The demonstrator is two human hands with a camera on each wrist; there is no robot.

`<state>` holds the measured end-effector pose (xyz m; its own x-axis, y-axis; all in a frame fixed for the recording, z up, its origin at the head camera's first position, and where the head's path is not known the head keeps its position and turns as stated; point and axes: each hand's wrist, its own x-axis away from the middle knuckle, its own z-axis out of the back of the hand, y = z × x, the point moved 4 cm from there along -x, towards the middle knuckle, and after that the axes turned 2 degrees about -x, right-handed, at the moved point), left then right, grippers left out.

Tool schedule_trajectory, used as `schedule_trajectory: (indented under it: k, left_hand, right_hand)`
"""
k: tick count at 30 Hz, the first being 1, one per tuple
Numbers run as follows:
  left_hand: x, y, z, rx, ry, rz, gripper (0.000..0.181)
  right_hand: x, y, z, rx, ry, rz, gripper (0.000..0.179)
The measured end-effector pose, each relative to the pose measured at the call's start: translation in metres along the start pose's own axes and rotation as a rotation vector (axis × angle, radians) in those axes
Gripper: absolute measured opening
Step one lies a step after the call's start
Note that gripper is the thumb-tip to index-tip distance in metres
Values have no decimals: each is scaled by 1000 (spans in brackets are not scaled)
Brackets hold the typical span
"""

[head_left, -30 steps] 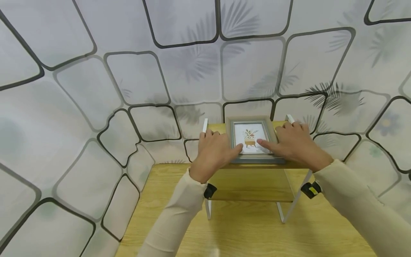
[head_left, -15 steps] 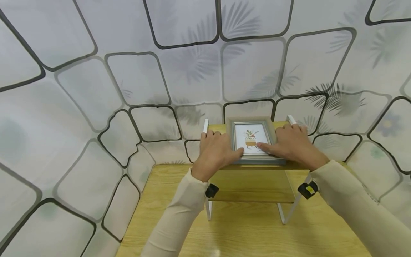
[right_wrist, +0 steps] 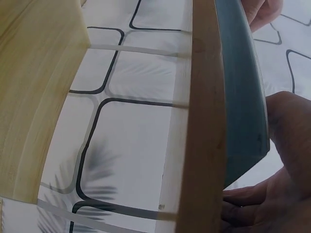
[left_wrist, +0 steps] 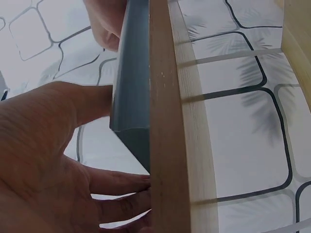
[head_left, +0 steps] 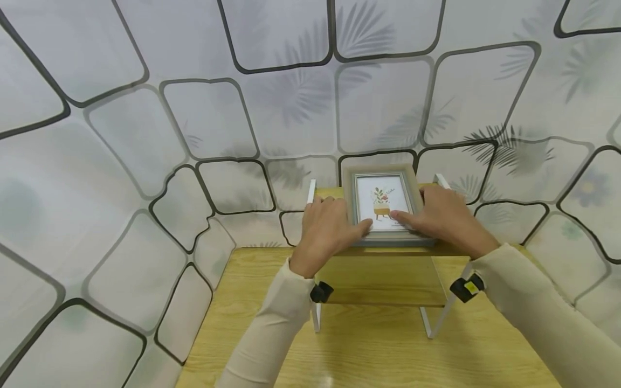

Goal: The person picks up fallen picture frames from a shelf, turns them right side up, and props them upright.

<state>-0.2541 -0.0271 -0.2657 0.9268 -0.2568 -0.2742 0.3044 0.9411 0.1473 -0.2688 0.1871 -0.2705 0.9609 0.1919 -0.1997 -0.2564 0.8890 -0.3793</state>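
The left hand (head_left: 330,225) grips the side of the picture frame (head_left: 383,202), thumb on its face; the left wrist view shows fingers hidden from the head camera. The frame, on the small shelf (head_left: 330,192), has its far edge higher than a second ago. The right hand (head_left: 442,216) grips the opposite side, fingertips hard to make out

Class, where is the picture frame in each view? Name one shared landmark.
Head: picture frame, right of centre, between left hand and right hand.
Left wrist: picture frame edge-on, left of centre.
Right wrist: picture frame edge-on, right of centre.
Shared landmark: shelf's upper board.
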Motion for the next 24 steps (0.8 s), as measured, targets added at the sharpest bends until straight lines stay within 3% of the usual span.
schedule_trajectory:
  k: [6, 12, 20, 24]
  left_hand:
    - [1, -5, 3, 209, 19, 3, 41]
    - [1, -6, 5, 318, -21, 1, 26]
    - [4, -5, 8, 437, 2, -18, 17]
    - [5, -6, 11, 463, 48, -23, 16]
  right_hand:
    - [4, 1, 4, -129, -6, 20, 74]
    - [4, 8, 9, -251, -48, 69, 59]
    - [9, 5, 19, -342, 9, 108, 61]
    - [13, 3, 23, -348, 86, 113, 63]
